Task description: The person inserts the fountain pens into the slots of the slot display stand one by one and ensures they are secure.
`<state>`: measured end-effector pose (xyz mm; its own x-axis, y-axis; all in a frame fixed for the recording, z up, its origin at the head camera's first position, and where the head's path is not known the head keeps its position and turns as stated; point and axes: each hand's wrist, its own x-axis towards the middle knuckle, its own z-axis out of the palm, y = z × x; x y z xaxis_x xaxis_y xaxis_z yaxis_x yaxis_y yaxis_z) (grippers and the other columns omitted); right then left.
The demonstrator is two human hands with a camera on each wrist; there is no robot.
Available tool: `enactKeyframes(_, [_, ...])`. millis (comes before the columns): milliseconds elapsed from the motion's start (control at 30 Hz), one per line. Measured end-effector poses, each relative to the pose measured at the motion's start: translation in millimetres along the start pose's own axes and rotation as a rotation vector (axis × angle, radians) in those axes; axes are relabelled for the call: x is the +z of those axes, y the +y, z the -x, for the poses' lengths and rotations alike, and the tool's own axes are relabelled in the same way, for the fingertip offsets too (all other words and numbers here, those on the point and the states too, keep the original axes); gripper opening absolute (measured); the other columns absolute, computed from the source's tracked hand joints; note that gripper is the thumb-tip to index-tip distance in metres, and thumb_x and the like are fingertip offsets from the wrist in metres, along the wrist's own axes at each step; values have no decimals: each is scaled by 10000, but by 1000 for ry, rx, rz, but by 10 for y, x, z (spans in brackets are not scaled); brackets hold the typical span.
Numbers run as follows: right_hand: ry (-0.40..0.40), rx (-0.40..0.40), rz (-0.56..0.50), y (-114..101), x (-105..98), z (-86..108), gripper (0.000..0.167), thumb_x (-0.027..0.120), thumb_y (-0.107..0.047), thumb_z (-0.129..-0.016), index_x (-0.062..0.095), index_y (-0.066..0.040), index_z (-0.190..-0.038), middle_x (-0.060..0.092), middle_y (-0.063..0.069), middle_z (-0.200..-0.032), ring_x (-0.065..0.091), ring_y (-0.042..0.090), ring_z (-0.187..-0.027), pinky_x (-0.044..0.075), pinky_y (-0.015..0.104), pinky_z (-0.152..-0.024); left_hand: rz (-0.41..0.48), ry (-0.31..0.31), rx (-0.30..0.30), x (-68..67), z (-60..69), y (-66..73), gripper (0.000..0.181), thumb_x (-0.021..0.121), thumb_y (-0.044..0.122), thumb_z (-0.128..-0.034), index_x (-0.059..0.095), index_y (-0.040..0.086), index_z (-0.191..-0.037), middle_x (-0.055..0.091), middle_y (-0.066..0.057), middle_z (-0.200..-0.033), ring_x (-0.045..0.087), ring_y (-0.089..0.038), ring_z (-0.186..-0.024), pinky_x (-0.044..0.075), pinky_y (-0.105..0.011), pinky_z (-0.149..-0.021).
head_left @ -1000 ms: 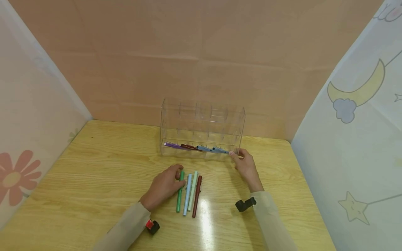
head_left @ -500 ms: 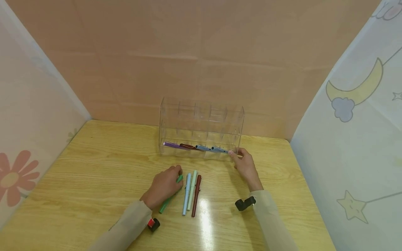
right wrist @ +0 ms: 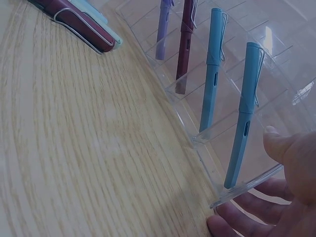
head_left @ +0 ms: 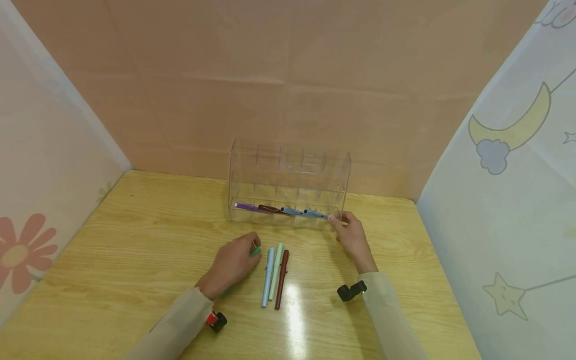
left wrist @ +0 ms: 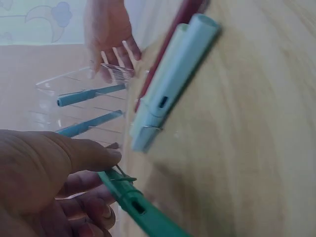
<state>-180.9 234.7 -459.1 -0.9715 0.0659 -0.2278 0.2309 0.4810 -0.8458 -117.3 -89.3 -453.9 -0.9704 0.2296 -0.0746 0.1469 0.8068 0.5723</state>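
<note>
The left hand (head_left: 231,265) pinches a green pen (left wrist: 148,212) on the near side; the right hand (head_left: 353,241) grips the right end of the clear rack (head_left: 288,186), farther off. Just right of the left hand lie a light blue pen (head_left: 268,278), a pale green pen (head_left: 276,272) and a dark red pen (head_left: 282,280).

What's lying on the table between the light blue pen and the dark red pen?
A pale green pen lies between the light blue pen and the dark red pen, as the head view shows.
</note>
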Motion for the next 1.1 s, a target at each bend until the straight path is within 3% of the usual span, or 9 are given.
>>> enactKeyframes(200, [4, 0, -1, 6, -1, 1, 617, 560, -457, -1107, 452, -52, -1559, 525, 185, -1572, 569, 396, -1423, 591, 480, -1011, 49, 1, -29, -151, 32, 90, 182, 801, 262, -972, 687, 179, -1087, 718, 47, -906, 603, -98, -712, 493, -325, -657])
enactKeyframes(500, [8, -4, 1, 15, 6, -14, 626, 561, -463, -1106, 448, -46, -1559, 523, 192, -1569, 569, 400, -1425, 595, 472, -992, 110, 59, 6, -361, 82, 207, 281, 840, 281, -935, 678, 158, -1129, 703, 7, -965, 500, -117, -641, 411, -269, -576])
enactKeyframes(867, [9, -4, 2, 6, -4, 2, 655, 558, -490, -1100, 442, -39, -1562, 512, 196, -1578, 569, 401, -1423, 597, 435, -974, 114, 207, 139, -631, 139, 227, 224, 816, 307, -951, 699, 174, -1089, 717, 21, -949, 499, -84, -631, 417, -249, -553])
enactKeyframes(1100, [7, -4, 7, 19, -8, -6, 679, 558, -526, -1089, 454, -27, -1539, 508, 202, -1577, 570, 404, -1421, 599, 416, -961, 159, 278, 111, -857, 158, 265, 203, 798, 284, -970, 726, 159, -1112, 746, -16, -997, 529, -125, -675, 424, -262, -554])
